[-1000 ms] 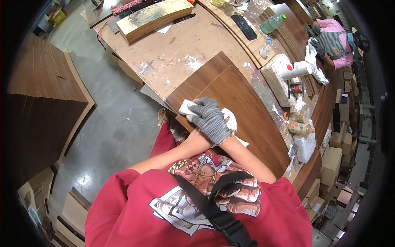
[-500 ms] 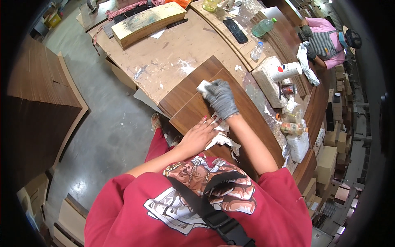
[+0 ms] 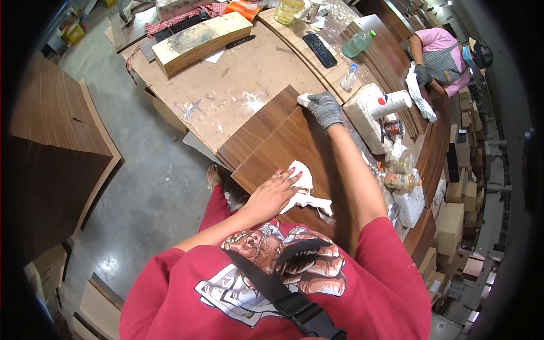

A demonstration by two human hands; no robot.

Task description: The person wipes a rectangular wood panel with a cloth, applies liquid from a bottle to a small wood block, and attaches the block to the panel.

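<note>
A paint-spotted bench [image 3: 175, 93] is standing on a grey workshop floor [image 3: 153, 164], a co-worker [image 3: 447, 59] bending at 2 o'clock. On its near end, a brown panel [image 3: 309, 150] is lying over a lower board [image 3: 258, 131], which is showing at 10 o'clock. The step in hand appears to be wiping; doing it well probably means keeping the white wad [image 3: 304, 100] flat, pressing evenly, following the grain and easing off at the rim so the panel is not shifting. At the panel's 12 o'clock, the gloved right hand [image 3: 327, 110] is gripping the wad, knuckles up, its arm stretching nearly straight toward 11 o'clock. Between 7 and 8, the bare left hand [image 3: 272, 195] is resting palm down, fingers spreading over a crumpled cloth [image 3: 303, 177], its forearm pointing toward 2 o'clock.
</note>
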